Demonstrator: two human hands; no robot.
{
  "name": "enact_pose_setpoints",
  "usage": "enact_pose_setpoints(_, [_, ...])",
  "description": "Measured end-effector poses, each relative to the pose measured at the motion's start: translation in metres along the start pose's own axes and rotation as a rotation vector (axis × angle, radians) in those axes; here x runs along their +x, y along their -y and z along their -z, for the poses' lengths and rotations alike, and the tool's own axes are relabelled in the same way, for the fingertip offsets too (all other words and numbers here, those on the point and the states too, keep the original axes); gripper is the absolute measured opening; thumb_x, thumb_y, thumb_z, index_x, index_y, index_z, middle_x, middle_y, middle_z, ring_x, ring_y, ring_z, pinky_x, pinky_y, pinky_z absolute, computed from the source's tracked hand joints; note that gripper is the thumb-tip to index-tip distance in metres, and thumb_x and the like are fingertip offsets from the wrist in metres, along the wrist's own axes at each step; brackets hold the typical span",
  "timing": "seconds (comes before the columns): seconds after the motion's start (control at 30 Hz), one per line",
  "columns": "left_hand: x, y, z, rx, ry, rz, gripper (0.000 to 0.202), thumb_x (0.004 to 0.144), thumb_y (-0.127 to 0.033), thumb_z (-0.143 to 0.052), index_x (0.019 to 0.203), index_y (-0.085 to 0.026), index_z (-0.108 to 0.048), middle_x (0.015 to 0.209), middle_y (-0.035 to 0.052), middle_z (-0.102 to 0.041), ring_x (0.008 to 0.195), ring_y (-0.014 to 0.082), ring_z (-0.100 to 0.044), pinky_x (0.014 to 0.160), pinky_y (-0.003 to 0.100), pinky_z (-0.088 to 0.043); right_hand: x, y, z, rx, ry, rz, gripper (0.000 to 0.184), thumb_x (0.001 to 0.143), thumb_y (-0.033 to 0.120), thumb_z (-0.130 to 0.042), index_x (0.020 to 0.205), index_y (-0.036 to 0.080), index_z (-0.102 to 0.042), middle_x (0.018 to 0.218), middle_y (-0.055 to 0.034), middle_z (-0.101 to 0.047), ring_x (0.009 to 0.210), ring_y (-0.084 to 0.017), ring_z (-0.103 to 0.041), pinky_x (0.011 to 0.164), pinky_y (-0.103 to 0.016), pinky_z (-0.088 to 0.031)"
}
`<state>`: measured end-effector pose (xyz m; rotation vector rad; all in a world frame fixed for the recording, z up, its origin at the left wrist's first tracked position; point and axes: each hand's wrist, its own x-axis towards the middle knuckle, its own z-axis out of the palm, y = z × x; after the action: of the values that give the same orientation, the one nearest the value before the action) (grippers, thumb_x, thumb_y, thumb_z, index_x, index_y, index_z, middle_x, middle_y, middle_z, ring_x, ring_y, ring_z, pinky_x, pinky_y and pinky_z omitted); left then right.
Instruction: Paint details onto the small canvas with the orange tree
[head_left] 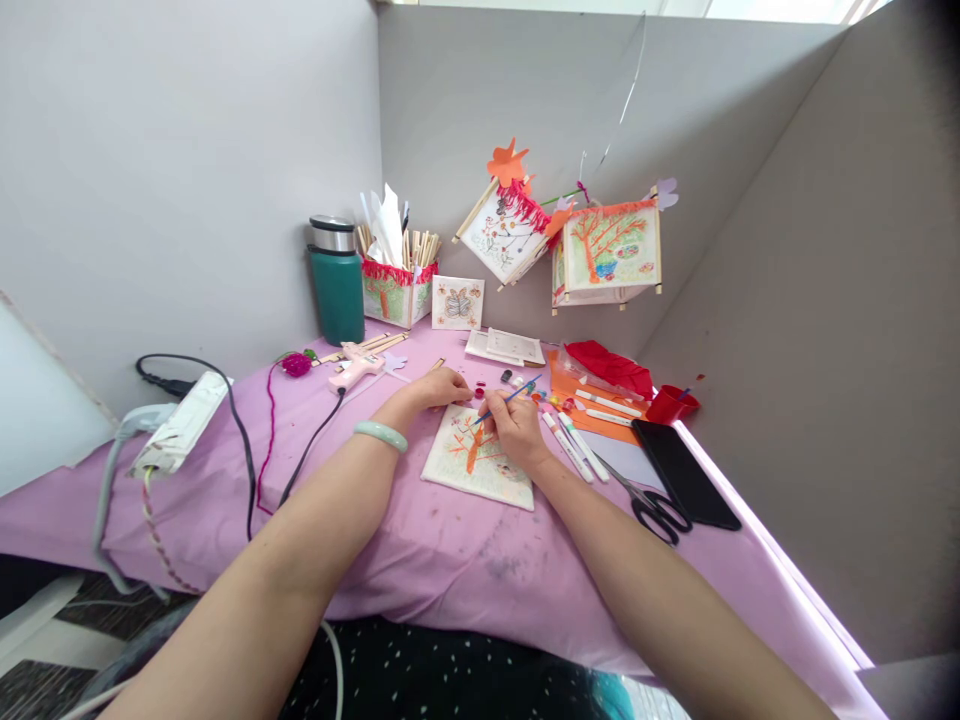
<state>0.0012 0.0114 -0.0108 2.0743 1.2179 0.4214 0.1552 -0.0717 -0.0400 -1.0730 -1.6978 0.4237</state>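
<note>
Closest in, the cloth-covered worktop (427, 570) shows grey smudges (511, 562), and just beyond them lies the panel (481, 466), flat, an orange tree (472, 455) on its pale face. It looks light and fairly stiff, one to take by its side edges, clear of the picture, which could smear if wet. Off to the right, the scissors (660, 516) lie just beside the phone (684, 475), with the markers (568, 448) nearer the panel. And here's the right hand (514, 428), over the panel's right side, fingers folded in a pinch around the slim brush (519, 391), its tip down by the tree! That brush should be light and quick to roll; low on the handle, behind the bristles, is the place to hold it. Across from it, the left hand (444, 388) sits by the panel's far left corner, fingers half curled, fingertips close to a small red pot (480, 392); at this size I can't tell whether it grips anything. Such a pot would likely tip easily, so grip its sides. Farther back, the glue gun (355, 371) lies to the left, the flask (336, 290) stands upright behind it, and two lanterns (611, 250) hang before the grey wall (480, 100)!
</note>
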Motion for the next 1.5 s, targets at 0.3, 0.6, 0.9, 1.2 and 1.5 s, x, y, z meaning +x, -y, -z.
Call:
enact_pose_setpoints(0.3, [0.0018,0.0031,-0.0003,-0.002,0.023,-0.012,0.026,0.077,-0.038,-0.054,0.077,-0.014,-0.061,0.046,-0.0042,-0.042,0.033,0.0069,-0.033,0.033,0.021,-0.023,0.0005,-0.0025,-0.0010,0.029,0.031,0.002,0.041,0.091,0.045,-0.038,0.070,0.018,-0.060,0.050,0.0012,-0.057,0.045,-0.010,-0.054,0.047,-0.020,-0.041])
enact_pose_setpoints(0.6, [-0.0001,0.0000,0.0001,-0.013,0.018,-0.008,0.019,0.077,-0.031,-0.054,0.074,-0.014,-0.061,0.044,-0.0051,-0.041,0.033,0.0070,-0.033,0.034,0.021,-0.024,0.0016,-0.0029,-0.0016,-0.036,0.093,0.009,0.042,0.092,0.044,-0.037,0.069,0.018,-0.061,0.050,0.0002,-0.059,0.047,-0.011,-0.056,0.048,-0.020,-0.040])
enact_pose_setpoints(0.9, [-0.0008,-0.0002,-0.0008,-0.023,0.013,-0.013,0.019,0.077,-0.031,-0.054,0.072,-0.014,-0.061,0.043,-0.0051,-0.041,0.032,0.0071,-0.032,0.034,0.022,-0.023,0.0011,-0.0047,-0.0032,-0.037,0.068,0.018,0.042,0.091,0.043,-0.038,0.064,0.019,-0.059,0.047,0.0006,-0.055,0.045,-0.011,-0.055,0.047,-0.020,-0.039])
enact_pose_setpoints(1.2, [0.0010,0.0008,-0.0008,-0.022,-0.007,0.000,0.024,0.075,-0.038,-0.059,0.072,-0.014,-0.063,0.041,-0.0049,-0.041,0.032,0.0074,-0.033,0.034,0.022,-0.023,0.0006,-0.0026,-0.0005,-0.022,0.006,0.037,0.045,0.092,0.043,-0.038,0.060,0.018,-0.058,0.044,0.0018,-0.052,0.043,-0.010,-0.052,0.049,-0.020,-0.041])
enact_pose_setpoints(1.5, [0.0005,-0.0006,-0.0006,0.001,-0.014,0.012,0.022,0.075,-0.036,-0.058,0.073,-0.015,-0.062,0.042,-0.0046,-0.041,0.033,0.0083,-0.033,0.034,0.022,-0.024,0.0002,-0.0013,-0.0001,-0.024,0.007,0.034,0.042,0.091,0.042,-0.038,0.064,0.018,-0.059,0.046,0.0018,-0.054,0.043,-0.010,-0.052,0.049,-0.020,-0.041])
